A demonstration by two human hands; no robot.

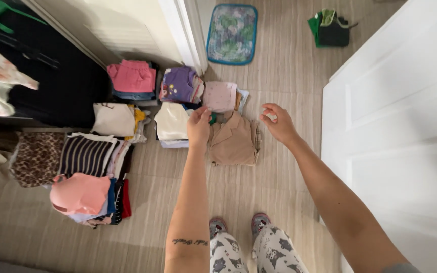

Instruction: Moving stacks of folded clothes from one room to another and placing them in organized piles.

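Both hands (199, 126) (278, 123) above folded beige shirt (233, 141).

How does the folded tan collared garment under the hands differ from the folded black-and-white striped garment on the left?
The folded tan collared garment is plain-coloured; the folded black-and-white striped garment is patterned. The tan one lies alone on the wood-look floor, while the striped one tops a pile of other clothes. The left hand touches the tan one's upper edge and the right hand hovers beside it; the striped one is untouched. Both are folded flat.

Folded shirt (233, 141) lies on floor (279, 167), clothing stacks (94, 172) left of it.
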